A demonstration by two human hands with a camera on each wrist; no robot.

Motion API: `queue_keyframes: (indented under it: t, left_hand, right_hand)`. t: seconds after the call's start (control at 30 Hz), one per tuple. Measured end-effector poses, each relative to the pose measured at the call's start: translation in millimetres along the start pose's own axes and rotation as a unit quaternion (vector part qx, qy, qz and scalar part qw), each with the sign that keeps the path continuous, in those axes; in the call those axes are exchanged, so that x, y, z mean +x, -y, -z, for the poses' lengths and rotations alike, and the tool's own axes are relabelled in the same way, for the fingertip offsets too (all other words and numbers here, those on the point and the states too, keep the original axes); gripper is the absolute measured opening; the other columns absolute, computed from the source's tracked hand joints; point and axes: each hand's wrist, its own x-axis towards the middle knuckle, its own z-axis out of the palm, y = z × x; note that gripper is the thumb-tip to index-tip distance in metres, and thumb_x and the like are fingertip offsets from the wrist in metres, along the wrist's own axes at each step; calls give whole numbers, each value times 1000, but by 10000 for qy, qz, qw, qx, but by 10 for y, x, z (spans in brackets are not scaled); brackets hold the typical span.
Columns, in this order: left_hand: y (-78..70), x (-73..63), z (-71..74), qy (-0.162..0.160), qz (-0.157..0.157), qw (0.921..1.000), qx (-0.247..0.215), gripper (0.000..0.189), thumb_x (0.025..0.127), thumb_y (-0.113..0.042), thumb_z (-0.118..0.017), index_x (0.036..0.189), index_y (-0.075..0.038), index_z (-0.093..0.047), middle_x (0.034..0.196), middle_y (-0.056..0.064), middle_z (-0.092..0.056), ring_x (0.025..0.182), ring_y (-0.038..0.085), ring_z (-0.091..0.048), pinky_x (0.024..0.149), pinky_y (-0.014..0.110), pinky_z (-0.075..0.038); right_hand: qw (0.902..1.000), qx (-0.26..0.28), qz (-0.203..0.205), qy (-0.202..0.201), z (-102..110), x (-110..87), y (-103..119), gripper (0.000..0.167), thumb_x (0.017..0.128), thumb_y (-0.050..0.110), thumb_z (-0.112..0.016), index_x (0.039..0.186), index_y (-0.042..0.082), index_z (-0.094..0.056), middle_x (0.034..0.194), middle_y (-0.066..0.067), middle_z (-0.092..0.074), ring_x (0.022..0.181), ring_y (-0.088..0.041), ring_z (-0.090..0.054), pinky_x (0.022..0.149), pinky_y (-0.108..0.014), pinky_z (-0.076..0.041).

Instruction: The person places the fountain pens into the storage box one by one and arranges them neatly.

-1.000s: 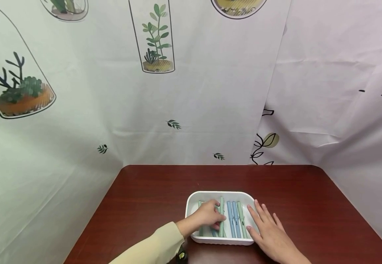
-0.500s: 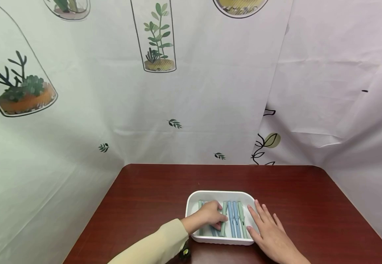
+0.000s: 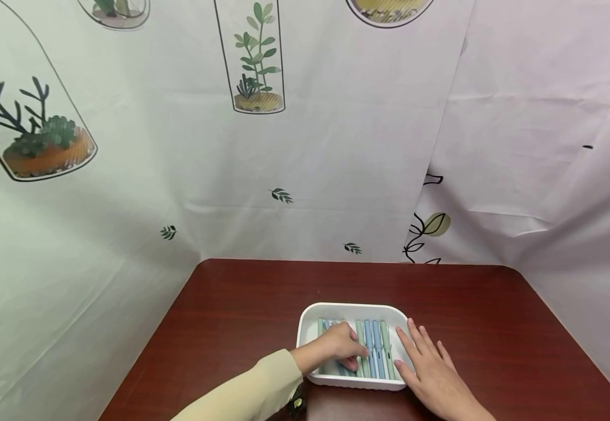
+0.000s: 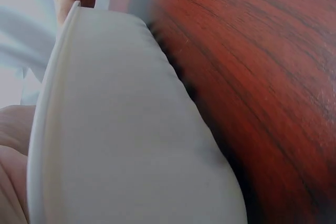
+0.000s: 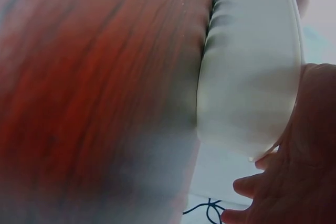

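A white tray (image 3: 354, 383) holds several pale green and light blue pens. My left hand (image 3: 343, 342) reaches into it from the left, palm down. Its fingertips are right at a green pen (image 3: 359, 328), and one finger reaches over to the blue pen (image 3: 368, 333) beside it. I cannot tell whether finger and thumb still pinch the green pen, as the hand covers part of it. My right hand (image 3: 431, 371) lies at the tray's right side with spread, straight fingers, the tips at the rim. In both wrist views the tray's outer wall (image 4: 121, 114) hides the pens.
Another blue pen (image 3: 377, 339) and a green pen (image 3: 386, 345) lie side by side at the tray's right. More pens, such as a green one (image 3: 321, 327), lie at the left, partly under the hand. The tray stands on a dark red wooden table (image 3: 231, 327) before a printed white curtain (image 3: 326, 158).
The green pen at my left hand has gone down and right, and now lies flat alongside the blue pens. My left hand has shifted slightly right. My right hand stays in place.
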Motion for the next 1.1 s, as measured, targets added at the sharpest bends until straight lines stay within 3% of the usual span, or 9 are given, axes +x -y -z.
queue_keyframes:
  t: [0.23, 0.4, 0.67, 0.83, 0.97, 1.1]
  left_hand:
    - [-16, -70, 136, -43, -189, 9992, -355, 26, 82, -1, -76, 96, 0, -54, 59, 16, -67, 47, 19, -67, 48, 29, -57]
    - [-3, -116, 287, -86, -291, 9990, -343, 27, 83, -2, -76, 100, -1, -54, 63, 14, -68, 51, 21, -69, 52, 32, -59]
    - [22, -199, 550, 22, -625, 9956, -704, 27, 88, -6, -71, 108, 5, -57, 81, 11, -65, 73, 34, -73, 60, 38, -61]
    - [59, -281, 740, -51, -1281, 9917, -111, 30, 89, -12, -72, 111, 5, -62, 90, 6, -67, 83, 29, -71, 68, 33, -59]
    - [106, -339, 868, -238, -1885, 9804, 525, 32, 91, -18, -72, 116, 1, -65, 101, 4, -69, 92, 18, -65, 78, 28, -54]
    - [141, -399, 963, -423, -2212, 9721, 657, 30, 93, -19, -72, 117, -4, -66, 112, 10, -70, 99, 20, -68, 82, 28, -54]
  right_hand:
    - [10000, -22, 69, -39, 10, 5, -9, 63, 97, 43, -65, 151, 15, -50, 161, -17, -36, 144, -45, -36, 108, -69, -29]
    - [9998, 89, 142, -77, 39, 16, -29, 66, 96, 47, -65, 150, 12, -51, 159, -19, -38, 143, -46, -37, 108, -69, -30]
    - [9988, 122, 308, -356, 153, 63, -43, 60, 93, 40, -72, 140, 5, -61, 152, -22, -47, 138, -46, -45, 105, -64, -39]
    - [9976, 151, 303, -609, 215, 107, -95, 55, 88, 30, -79, 133, 4, -65, 144, -20, -56, 130, -43, -54, 100, -59, -46]
    - [9981, 170, 123, -587, 270, 138, -154, 52, 87, 25, -79, 132, 3, -65, 141, -21, -58, 127, -43, -56, 98, -61, -47]
    - [9982, 156, 30, -586, 322, 164, -218, 49, 88, 21, -77, 131, 1, -65, 139, -23, -58, 127, -44, -55, 99, -62, -45]
